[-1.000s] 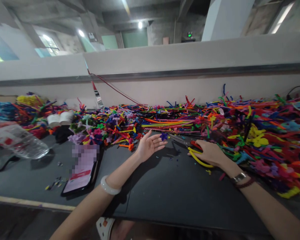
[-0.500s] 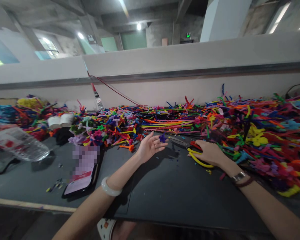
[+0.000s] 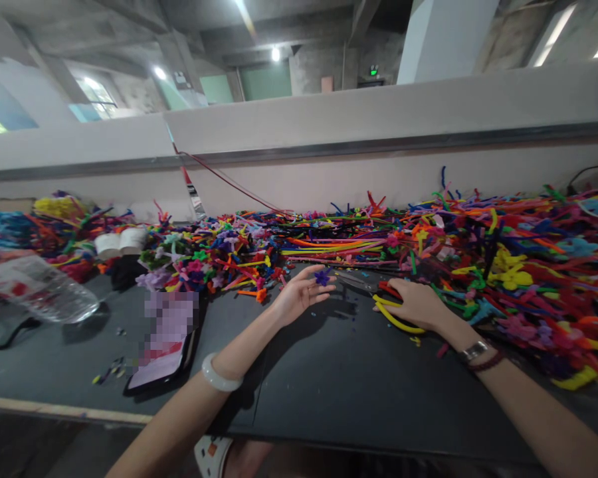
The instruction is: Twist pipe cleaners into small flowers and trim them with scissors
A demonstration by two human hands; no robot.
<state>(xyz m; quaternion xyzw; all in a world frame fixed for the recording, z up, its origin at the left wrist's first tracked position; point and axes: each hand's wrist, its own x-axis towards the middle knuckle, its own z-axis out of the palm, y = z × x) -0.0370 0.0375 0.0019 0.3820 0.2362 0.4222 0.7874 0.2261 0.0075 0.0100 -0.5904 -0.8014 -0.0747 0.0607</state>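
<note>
A small purple flower of fuzzy pipe cleaner point(image 3: 322, 277) is held at the fingertips of my left hand point(image 3: 301, 293), whose palm is turned up and whose other fingers stretch loosely out. Across from it, my right hand point(image 3: 418, 305) is wrapped round a metal-bladed cutting tool with red and yellow handles point(image 3: 398, 319). Its grey blades point left toward the flower, a short way from the left fingertips. Whether these are scissors or pliers I cannot tell. Tiny purple scraps point(image 3: 353, 318) lie on the dark table below and between the hands.
Heaps of coloured pipe cleaners and flowers point(image 3: 538, 259) line the back and right of the table point(image 3: 359, 398). At left are a phone point(image 3: 162, 352), a clear plastic bottle point(image 3: 44, 289) lying on its side, and white rolls point(image 3: 121, 241). A low wall point(image 3: 329, 119) stands behind.
The purple flower has turned slightly in my left fingers. More small purple scraps show on the table below it. My right hand and its tool stay almost in place.
</note>
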